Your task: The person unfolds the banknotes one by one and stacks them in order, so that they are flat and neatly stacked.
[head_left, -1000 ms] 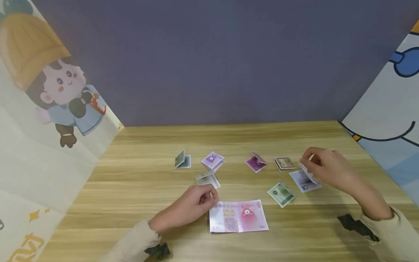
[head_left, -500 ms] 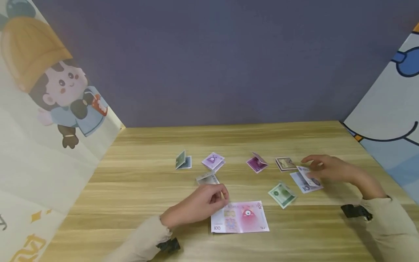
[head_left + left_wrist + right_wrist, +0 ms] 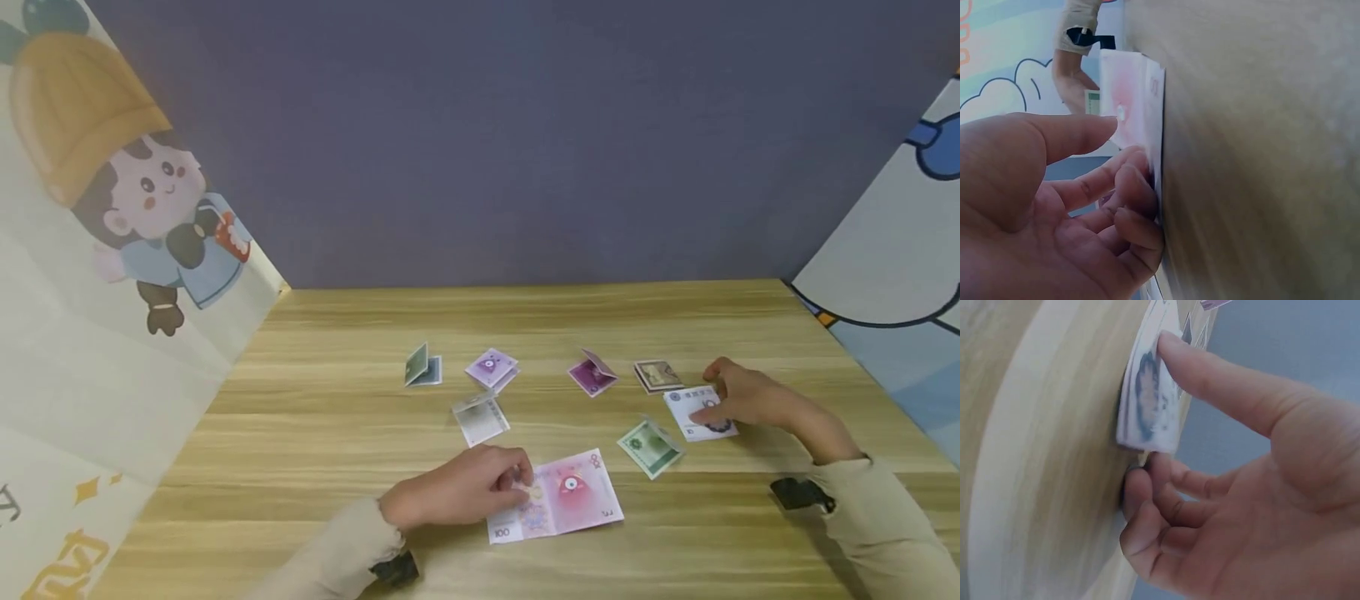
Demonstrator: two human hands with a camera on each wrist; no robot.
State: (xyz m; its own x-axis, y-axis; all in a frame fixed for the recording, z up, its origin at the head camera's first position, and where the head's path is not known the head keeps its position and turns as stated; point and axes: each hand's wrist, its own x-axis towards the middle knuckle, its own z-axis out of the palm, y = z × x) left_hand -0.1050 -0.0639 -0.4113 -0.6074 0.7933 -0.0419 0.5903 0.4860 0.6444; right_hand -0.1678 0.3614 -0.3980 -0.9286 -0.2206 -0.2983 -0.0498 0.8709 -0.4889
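Observation:
In the head view my left hand [image 3: 468,490] rests over the left part of a pink 100 play banknote [image 3: 576,487]. From the left wrist, its thumb stands apart from the loosely bent fingers, whose tips touch the note [image 3: 1132,81]. At the right, my right hand [image 3: 750,402] is at a bluish-white 10 banknote [image 3: 678,407], folded over on itself. In the right wrist view the straight thumb presses on the upper face of this folded note [image 3: 1147,406], while the other fingers curl beside its near end, on the table.
Folded notes lie around: green [image 3: 651,450], brown [image 3: 658,375], magenta [image 3: 591,377], lilac [image 3: 490,363], grey [image 3: 483,421] and dark green-blue [image 3: 426,371]. The wooden table [image 3: 360,325] ends at a dark wall [image 3: 525,150], with printed side panels left and right.
The bluish 10 note's raised flap has come down flat under my right thumb. My left hand has slid right onto the pink note, which has turned slightly. The grey note shows more fully.

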